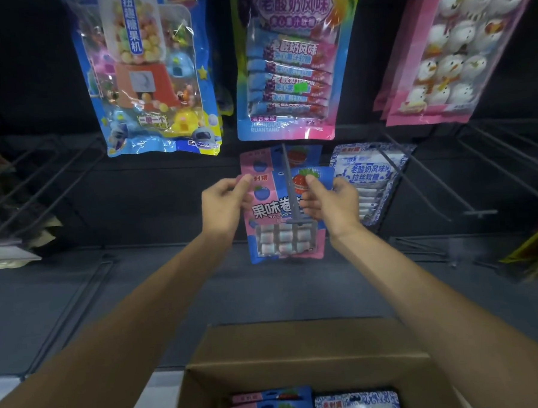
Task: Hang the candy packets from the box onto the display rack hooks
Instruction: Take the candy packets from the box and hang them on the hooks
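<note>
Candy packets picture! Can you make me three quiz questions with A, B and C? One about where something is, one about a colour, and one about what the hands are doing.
1. Where is the cardboard box?
A. Low down, at the bottom of the view
B. Hanging up on a hook
C. On a shelf at the far left

2. What colours is the fruit-roll candy packet that is being held?
A. Green and yellow
B. Pink and blue
C. All black

3. How is that packet held?
A. Not at all, it lies in the box
B. By one hand only
C. By the left hand and the right hand together

Answers:
1 A: the box stands open at the bottom edge of the view.
2 B: one side of it is pink and the other blue.
3 C: each hand pinches an upper corner of it.
</note>
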### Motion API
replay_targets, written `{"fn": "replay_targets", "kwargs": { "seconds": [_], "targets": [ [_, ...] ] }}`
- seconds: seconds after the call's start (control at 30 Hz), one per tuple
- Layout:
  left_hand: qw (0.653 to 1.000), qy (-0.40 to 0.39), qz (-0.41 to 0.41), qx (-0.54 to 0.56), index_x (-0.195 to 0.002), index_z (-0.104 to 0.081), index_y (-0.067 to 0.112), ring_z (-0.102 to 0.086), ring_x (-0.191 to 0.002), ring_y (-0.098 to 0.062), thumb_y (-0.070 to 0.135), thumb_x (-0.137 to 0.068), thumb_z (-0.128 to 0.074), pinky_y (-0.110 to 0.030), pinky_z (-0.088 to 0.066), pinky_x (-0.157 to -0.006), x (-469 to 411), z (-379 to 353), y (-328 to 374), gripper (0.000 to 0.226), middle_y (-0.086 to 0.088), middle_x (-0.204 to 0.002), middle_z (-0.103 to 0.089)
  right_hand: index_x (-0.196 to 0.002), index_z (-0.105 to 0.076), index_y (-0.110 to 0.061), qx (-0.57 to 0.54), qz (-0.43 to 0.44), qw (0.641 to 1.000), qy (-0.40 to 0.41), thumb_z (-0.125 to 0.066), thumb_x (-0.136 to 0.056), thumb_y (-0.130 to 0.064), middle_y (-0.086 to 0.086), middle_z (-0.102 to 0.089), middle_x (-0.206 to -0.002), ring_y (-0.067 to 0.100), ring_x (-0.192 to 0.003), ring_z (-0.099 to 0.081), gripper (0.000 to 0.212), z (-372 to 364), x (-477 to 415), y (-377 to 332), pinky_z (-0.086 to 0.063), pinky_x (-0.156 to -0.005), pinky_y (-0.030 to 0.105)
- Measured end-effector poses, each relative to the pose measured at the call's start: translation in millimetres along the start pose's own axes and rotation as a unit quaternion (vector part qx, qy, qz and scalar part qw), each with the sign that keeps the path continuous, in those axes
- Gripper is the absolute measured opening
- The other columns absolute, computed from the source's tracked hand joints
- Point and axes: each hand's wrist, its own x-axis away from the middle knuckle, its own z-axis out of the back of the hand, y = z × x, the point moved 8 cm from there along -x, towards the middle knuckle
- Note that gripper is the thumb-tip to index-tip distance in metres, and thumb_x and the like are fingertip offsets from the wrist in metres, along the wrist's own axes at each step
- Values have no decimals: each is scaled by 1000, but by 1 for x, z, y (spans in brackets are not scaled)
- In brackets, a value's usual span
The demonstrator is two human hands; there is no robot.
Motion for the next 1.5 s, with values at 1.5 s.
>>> {"fn": "replay_targets", "kwargs": {
  "seconds": [1.5],
  "targets": [
    [966, 196, -26, -166, -123, -74, 25, -64, -88, -16, 35, -89, -80, -34, -53, -86, -61, -37, -77, 37, 0, -104, -71, -155, -37, -22, 215, 143, 957, 134, -80, -86, -23, 10, -55, -142, 30, -122, -59, 81, -47, -60, 64, -51, -103, 44]
  ]
}}
